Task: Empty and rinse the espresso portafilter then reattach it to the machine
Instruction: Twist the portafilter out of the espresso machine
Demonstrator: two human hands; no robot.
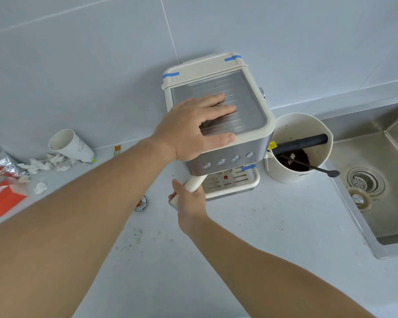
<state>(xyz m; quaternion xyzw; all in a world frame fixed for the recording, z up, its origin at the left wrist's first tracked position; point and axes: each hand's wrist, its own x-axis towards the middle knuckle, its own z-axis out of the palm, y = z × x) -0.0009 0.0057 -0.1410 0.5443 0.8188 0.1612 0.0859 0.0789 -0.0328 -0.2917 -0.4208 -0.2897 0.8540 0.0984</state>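
Under the left hand, fingers spread flat, sits the espresso machine. Right hand fingers wrap the portafilter handle below; twist steadily while pressing down so the machine stays put.

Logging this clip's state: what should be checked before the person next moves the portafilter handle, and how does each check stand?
1. Left hand flat on the cream and steel espresso machine, bracing it: ok.
2. Right hand closed on the cream portafilter handle: ok.
3. Portafilter basket seated or free: cannot tell, hidden under the machine.
4. White knock bin with dark grounds beside the machine: ok.
5. Steel sink unobstructed: ok.
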